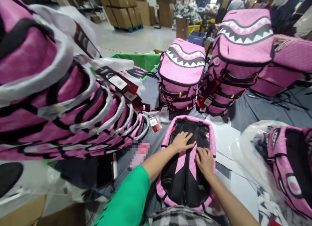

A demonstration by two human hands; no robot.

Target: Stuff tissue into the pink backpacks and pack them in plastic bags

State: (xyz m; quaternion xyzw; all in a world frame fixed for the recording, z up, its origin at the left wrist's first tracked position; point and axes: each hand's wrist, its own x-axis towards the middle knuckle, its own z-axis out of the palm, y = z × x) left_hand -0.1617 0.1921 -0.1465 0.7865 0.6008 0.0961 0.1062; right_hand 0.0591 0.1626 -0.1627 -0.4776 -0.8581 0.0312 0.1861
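Note:
A pink and black backpack [170,183] lies on the grey cloth-covered table in front of me, its back panel and shoulder straps facing up. My left hand [182,142] rests on the upper part of the straps, its fingers spread. Beside it, my right hand [204,159] lies on the right strap, fingers slightly bent and touching the black panel. Neither hand is wrapped round anything. The backpack's front side is hidden beneath it.
Stacked pink backpacks [56,122] with white-wrapped handles and hanging tags crowd the left. Two piles with shark-mouth fronts, one backpack stack [181,66] and a taller stack [243,44], stand behind. Another backpack [280,167] and clear plastic [251,148] lie right, near white paper sheets [223,135].

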